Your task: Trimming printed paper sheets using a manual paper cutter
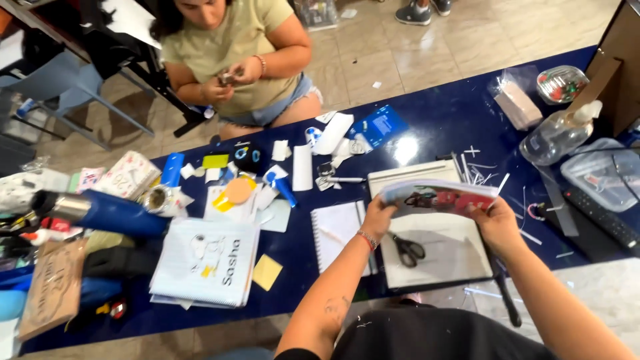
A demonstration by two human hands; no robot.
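Both hands closed on a printed sheet (440, 195): left hand (377, 217) pinches its left edge, right hand (495, 223) its right edge. Sheet hangs just above a paper trimmer (433, 260), scissors (407, 249) lying on it, spiral notebook (337, 233) just left.

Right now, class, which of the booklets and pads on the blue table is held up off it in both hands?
The colourful picture booklet, gripped by the left hand and right hand. The spiral notebook and the white booklet stack lie flat on the table.

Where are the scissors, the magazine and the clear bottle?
scissors (407, 249), head view, on the black handles.
magazine (440, 195), head view, on the middle of its cover.
clear bottle (555, 137), head view, on its body.
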